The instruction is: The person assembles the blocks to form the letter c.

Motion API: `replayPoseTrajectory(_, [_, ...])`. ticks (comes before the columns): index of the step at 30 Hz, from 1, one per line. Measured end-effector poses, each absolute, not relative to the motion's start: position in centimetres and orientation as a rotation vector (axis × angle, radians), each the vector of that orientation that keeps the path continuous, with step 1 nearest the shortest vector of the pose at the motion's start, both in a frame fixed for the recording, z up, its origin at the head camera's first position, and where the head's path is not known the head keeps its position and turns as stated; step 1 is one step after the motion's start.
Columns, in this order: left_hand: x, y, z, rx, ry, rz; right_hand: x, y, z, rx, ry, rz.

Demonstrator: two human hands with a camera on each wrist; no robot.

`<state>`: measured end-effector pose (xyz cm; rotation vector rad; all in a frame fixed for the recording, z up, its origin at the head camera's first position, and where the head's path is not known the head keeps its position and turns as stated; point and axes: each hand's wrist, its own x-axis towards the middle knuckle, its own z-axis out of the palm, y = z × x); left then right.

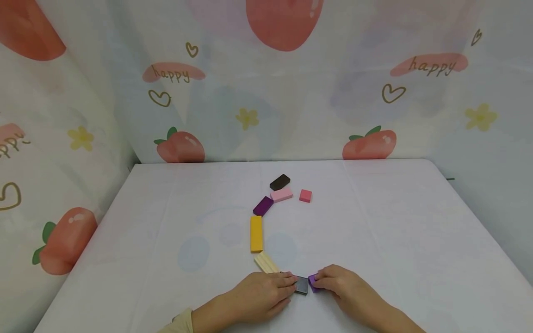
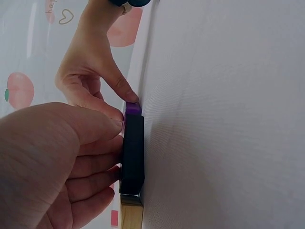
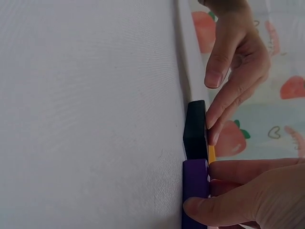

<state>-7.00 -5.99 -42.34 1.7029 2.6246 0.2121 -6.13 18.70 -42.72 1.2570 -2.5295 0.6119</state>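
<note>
Near the table's front edge, my left hand [image 1: 287,283] lays its fairly straight fingertips [image 2: 116,153] on top of a dark grey block [image 1: 301,285]; its thumb [image 3: 214,72] stays off the block. My right hand [image 1: 319,280] pinches a purple block [image 1: 312,282] between its thumb [image 3: 199,206] and fingers. The purple block [image 3: 195,187] lies end to end against the dark grey block [image 3: 196,130]. Both lie flat on the white table [image 1: 374,222]. A natural wood block [image 1: 266,262] lies just left of the dark grey one, partly under my left hand.
A curved row of flat blocks runs away from my hands: yellow [image 1: 256,233], dark purple [image 1: 263,206], pink [image 1: 281,194] and dark brown [image 1: 280,181]. A small red block [image 1: 305,195] lies beside the pink one. Printed fabric walls enclose the table on three sides.
</note>
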Motion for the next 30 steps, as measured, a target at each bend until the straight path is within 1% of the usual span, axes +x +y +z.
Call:
replayPoseTrajectory(14, [-7.01,-6.12,-42.26,1.688,2.621,0.229,-6.33,18.65,-42.79,1.312,-2.486,0.622])
replayPoseTrajectory(30, [-6.93,-6.03,-42.36,1.694,2.621,0.223,-5.94,18.82,-42.76,1.315,-2.487,0.636])
